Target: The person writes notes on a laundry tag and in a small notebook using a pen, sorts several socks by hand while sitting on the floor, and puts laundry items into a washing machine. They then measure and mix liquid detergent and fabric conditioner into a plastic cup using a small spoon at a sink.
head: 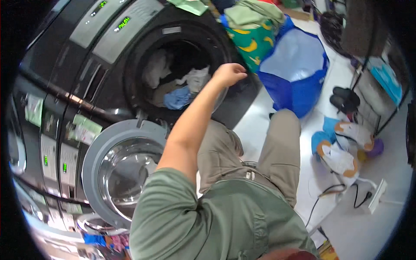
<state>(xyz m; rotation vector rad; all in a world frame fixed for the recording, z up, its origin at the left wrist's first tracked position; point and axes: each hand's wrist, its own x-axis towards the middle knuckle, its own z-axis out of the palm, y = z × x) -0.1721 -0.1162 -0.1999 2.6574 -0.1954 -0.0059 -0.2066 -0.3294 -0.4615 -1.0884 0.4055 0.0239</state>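
Note:
My left hand (pixel 230 74), its fingers curled, is over the right edge of a black front-loading washing machine's opening. I see nothing in the hand, but the palm side is hidden. Inside the drum lie a blue cloth (pixel 177 98), a white garment (pixel 197 79) and other pale laundry. The round glass door (pixel 130 175) is swung wide to the left. Right of the hand are a green banana-print bag (pixel 252 47) with a pale green cloth (pixel 253 13) on top, and a blue bag (pixel 294 87) with a pale inside. My right hand is out of view.
More stacked black machines (pixel 48 113) run down the left side. On the right floor are dark shoes (pixel 344 99), white-and-tan plush slippers (pixel 338 161), cables and a power strip (pixel 377 196). A wire rack (pixel 373 120) stands at the right.

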